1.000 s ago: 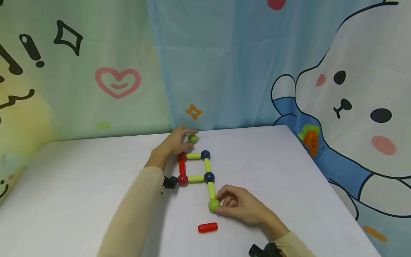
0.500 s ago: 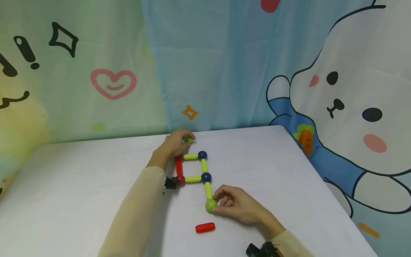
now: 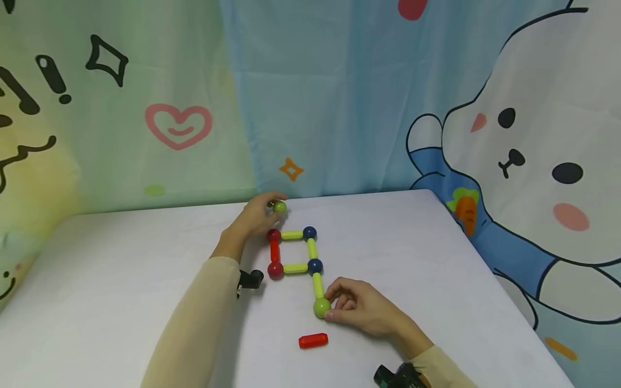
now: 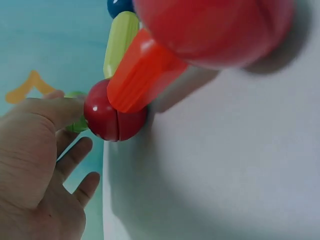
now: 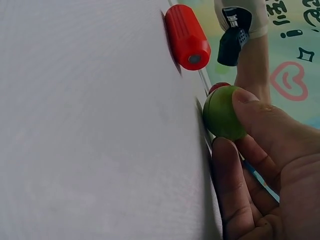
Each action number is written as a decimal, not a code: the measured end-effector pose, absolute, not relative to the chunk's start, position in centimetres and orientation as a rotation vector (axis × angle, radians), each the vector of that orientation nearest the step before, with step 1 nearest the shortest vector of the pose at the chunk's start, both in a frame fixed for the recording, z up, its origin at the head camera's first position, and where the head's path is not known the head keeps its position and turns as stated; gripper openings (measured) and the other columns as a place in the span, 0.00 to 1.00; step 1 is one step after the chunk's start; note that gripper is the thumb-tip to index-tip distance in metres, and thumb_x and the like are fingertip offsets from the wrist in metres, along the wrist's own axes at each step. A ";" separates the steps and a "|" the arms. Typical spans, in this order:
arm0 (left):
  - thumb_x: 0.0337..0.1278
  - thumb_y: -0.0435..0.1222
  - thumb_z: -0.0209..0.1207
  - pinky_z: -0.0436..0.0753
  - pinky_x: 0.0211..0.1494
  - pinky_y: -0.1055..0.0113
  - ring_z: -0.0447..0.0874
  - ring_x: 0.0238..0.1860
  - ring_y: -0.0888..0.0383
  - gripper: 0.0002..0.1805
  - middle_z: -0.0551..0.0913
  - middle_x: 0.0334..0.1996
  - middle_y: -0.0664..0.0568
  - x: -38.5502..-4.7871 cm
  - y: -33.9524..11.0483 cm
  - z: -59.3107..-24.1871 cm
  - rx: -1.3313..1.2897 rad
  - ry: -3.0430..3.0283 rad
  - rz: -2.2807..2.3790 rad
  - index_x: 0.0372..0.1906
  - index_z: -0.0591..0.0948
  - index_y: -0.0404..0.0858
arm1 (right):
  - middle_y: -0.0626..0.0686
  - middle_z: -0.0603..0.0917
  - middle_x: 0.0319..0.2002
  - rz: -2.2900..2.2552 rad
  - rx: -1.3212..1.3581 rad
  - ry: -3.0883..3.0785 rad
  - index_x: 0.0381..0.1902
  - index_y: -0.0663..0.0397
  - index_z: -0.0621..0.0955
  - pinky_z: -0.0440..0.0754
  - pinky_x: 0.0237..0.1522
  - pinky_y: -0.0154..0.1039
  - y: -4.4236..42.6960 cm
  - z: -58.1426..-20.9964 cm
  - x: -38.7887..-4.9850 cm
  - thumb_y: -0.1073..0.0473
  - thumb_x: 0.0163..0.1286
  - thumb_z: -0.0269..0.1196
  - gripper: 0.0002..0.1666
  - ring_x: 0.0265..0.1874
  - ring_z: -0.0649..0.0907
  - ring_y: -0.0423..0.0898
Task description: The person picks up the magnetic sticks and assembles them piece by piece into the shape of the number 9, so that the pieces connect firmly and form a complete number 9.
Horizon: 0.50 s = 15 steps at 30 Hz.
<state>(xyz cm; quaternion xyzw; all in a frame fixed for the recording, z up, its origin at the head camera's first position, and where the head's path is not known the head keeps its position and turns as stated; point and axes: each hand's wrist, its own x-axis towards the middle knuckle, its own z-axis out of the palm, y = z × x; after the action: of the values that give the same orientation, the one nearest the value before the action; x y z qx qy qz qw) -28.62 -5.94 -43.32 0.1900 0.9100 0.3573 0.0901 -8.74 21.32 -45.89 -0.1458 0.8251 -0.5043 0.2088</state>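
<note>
Near the table's far edge, my left hand (image 3: pixel 254 216) pinches a green ball (image 3: pixel 280 207) between thumb and fingers; the left wrist view has that ball (image 4: pixel 75 125) partly hidden behind the thumb. Just nearer is a square of magnetic rods and balls, with two red balls (image 3: pixel 275 270), two blue balls (image 3: pixel 315 266), a red rod (image 3: pixel 275 251) and yellow-green rods (image 3: pixel 295 268). A further yellow-green rod (image 3: pixel 318 285) runs from the near blue ball to a second green ball (image 3: pixel 322 307). My right hand (image 3: pixel 366 307) grips this one with thumb and fingertips.
A loose red rod (image 3: pixel 313 340) lies on the white table (image 3: pixel 121 302), nearer than the right hand. Behind the table hangs a printed curtain (image 3: pixel 330 97). A black wrist camera (image 3: pixel 251 279) on the left arm is close to the near red ball.
My left hand has moved left with its green ball, away from the far red ball. My right hand keeps its grip on the other green ball. The head view has shifted slightly.
</note>
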 end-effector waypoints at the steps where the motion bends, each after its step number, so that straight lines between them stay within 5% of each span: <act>1: 0.72 0.37 0.57 0.71 0.72 0.46 0.71 0.69 0.45 0.24 0.76 0.66 0.49 -28.5 -6.1 -43.3 0.573 2.707 1.075 0.70 0.75 0.48 | 0.48 0.86 0.38 -1.402 -0.404 2.296 0.51 0.48 0.81 0.83 0.38 0.34 21.4 -45.9 -8.8 0.51 0.66 0.74 0.19 0.33 0.84 0.45; 8: 0.70 0.37 0.60 0.72 0.70 0.45 0.73 0.66 0.46 0.21 0.78 0.64 0.50 -26.7 -7.3 -42.4 0.670 2.742 1.098 0.66 0.79 0.46 | 0.48 0.86 0.38 -1.412 -0.462 2.285 0.50 0.50 0.81 0.84 0.40 0.34 21.4 -45.9 -9.1 0.51 0.66 0.73 0.19 0.33 0.86 0.44; 15: 0.69 0.41 0.62 0.61 0.71 0.36 0.71 0.67 0.49 0.20 0.80 0.62 0.54 -25.0 -7.9 -41.2 0.808 2.775 0.973 0.63 0.81 0.51 | 0.50 0.86 0.38 -1.450 -0.440 2.243 0.50 0.54 0.81 0.83 0.40 0.33 21.6 -45.9 -9.0 0.53 0.65 0.74 0.20 0.33 0.85 0.44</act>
<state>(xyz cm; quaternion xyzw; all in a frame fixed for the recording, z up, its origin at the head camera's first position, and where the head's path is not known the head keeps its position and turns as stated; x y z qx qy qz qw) -25.02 -7.87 -41.21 0.2646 0.9090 0.3186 0.0459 -8.99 21.58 -45.89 -0.1588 0.8091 -0.5232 0.2155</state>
